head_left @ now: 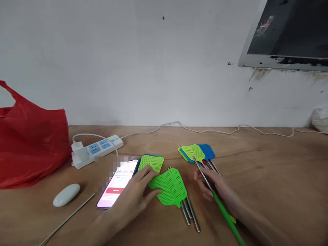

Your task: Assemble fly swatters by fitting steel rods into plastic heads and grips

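Note:
My left hand (138,194) pinches the edge of a bright green fly-swatter head (170,186) that lies on the wooden table (269,164). Behind it rests a yellow-green swatter head (152,162) on a blue one. Several bare metal rods (189,212) lie under the green head. My right hand (212,186) is closed round a metal rod with a green handle (225,213). That rod reaches up to a fanned pile of yellow-green and blue swatters (196,152).
A phone (118,186) showing a timer lies left of my left hand. A white oval object (66,194), a loose thin rod (66,218), a white power strip (96,150) with cable and a red plastic bag (30,147) occupy the left. A wall stands behind.

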`<state>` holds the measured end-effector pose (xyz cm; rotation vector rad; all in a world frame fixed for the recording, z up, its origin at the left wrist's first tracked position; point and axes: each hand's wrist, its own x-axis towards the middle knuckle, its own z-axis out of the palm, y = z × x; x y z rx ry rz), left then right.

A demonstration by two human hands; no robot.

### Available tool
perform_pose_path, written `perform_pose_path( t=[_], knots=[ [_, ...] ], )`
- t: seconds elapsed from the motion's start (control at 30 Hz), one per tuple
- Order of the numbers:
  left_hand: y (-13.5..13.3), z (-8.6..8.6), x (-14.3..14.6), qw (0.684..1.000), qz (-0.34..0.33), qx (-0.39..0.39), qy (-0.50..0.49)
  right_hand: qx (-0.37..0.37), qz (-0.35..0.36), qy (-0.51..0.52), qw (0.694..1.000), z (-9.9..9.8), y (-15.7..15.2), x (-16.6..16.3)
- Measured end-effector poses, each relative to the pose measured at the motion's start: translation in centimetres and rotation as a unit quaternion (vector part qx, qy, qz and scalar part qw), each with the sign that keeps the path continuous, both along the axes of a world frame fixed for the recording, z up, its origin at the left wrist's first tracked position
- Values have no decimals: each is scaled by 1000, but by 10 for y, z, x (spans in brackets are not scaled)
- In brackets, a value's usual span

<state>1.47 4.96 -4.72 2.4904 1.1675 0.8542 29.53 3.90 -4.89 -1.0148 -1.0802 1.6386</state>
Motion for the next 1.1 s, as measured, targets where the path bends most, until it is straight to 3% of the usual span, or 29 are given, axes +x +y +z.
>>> perform_pose_path(
  t=[0.17,0.3,0.6,0.83,1.1],
  knots=[
    [-4,5,3,980,4,-173,-96,3,-4,-9,1000,-2,1,3],
    [0,3,5,914,9,-312,-258,37,35,-84,995,0,0,4],
    [7,3,5,820,56,-391,-415,44,213,-172,961,20,-11,2],
    [8,-3,5,825,43,-404,-393,67,235,-178,953,15,-11,1],
    [8,-5,4,847,54,-372,-375,75,202,-202,955,10,-10,1]
  ],
)
